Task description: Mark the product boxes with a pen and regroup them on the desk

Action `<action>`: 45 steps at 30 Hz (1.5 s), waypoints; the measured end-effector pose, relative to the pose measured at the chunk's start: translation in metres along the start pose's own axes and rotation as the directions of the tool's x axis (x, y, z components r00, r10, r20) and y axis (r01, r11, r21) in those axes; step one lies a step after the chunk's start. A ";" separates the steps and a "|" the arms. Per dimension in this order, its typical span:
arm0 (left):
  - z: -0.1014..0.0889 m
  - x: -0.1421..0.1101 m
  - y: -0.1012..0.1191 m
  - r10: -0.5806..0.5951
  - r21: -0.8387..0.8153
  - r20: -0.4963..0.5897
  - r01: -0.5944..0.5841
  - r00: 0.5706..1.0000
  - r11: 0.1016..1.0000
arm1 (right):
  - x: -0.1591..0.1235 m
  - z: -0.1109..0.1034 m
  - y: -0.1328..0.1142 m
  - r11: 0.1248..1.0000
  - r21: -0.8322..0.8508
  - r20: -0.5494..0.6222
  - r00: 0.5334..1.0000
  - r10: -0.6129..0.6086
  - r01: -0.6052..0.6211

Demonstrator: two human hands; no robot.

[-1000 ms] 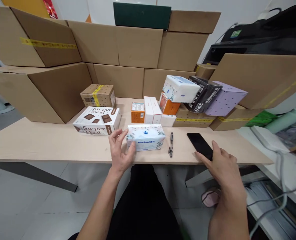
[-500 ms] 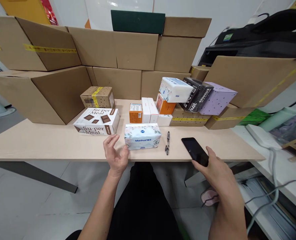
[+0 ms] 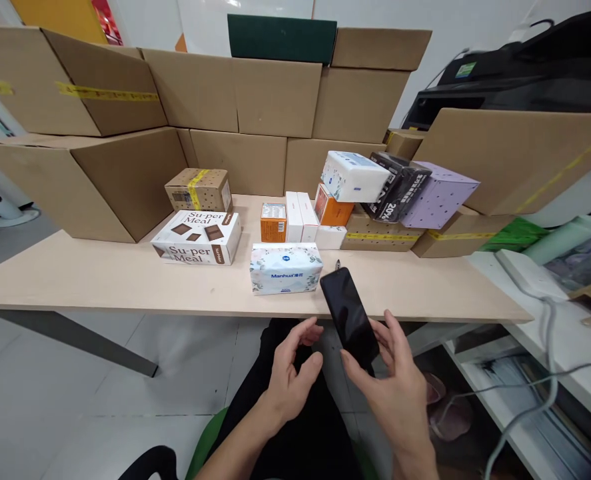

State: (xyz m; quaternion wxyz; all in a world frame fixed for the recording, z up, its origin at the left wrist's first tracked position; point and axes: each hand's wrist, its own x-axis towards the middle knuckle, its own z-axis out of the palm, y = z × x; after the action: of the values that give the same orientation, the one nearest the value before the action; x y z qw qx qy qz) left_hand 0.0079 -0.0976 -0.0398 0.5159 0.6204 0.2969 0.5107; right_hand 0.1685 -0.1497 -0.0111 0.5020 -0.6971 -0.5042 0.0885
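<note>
We read "Su-per Meal" twice on the white carton (image 3: pixel 198 238), once on its top and once on its front. On the tissue pack (image 3: pixel 286 272) we make out "Manhua" in blue, followed by two Chinese characters, beneath a round blue emblem (image 3: pixel 286 258). The black box (image 3: pixel 400 187) shows us "20%" in white (tilted, like the box itself), near white Chinese characters. The left orange box (image 3: pixel 271 230) bears a barcode (image 3: pixel 280 227); its fine print is too small for us.

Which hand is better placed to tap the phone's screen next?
Probably the left hand: it looks empty, fingers loosely curled, close to the phone, which the right hand holds.
</note>
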 end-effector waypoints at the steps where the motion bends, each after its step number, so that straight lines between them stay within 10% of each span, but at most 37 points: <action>1: 0.001 0.002 0.004 -0.040 -0.093 0.013 0.041 0.999 0.995 | -0.001 0.008 -0.006 0.999 0.001 -0.036 0.998 -0.046 0.046; 5: 0.005 0.013 0.020 -0.091 -0.328 0.053 0.104 0.994 0.939 | 0.004 0.034 -0.020 0.975 -0.070 -0.118 0.969 -0.219 0.212; 12: 0.007 0.024 0.036 -0.117 -0.152 -0.145 0.095 0.982 0.984 | 0.011 0.061 -0.029 0.867 -0.177 -0.201 0.845 -0.496 0.466; 23: 0.009 0.035 0.033 -0.104 -0.048 -0.313 0.094 0.944 0.994 | 0.012 0.073 -0.033 0.837 -0.174 -0.219 0.809 -0.546 0.518; 38: 0.009 0.033 0.025 -0.050 -0.047 -0.270 0.038 0.962 0.998 | 0.016 0.071 -0.026 0.840 -0.184 -0.210 0.815 -0.540 0.510; 42: -0.004 0.028 0.014 0.130 0.066 -0.308 -0.115 0.943 0.991 | 0.025 0.054 -0.013 0.889 -0.258 -0.234 0.868 -0.437 0.378; 45: -0.031 0.032 0.009 0.365 0.296 -0.380 -0.262 0.850 0.918 | 0.042 0.026 0.000 0.916 -0.340 -0.211 0.932 -0.294 0.212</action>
State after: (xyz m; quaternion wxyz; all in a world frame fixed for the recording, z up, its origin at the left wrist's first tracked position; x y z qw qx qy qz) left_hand -0.0129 -0.0613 -0.0223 0.2706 0.5897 0.3546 0.6733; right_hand 0.1720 -0.1004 -0.0078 0.4540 -0.7014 -0.5286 -0.1498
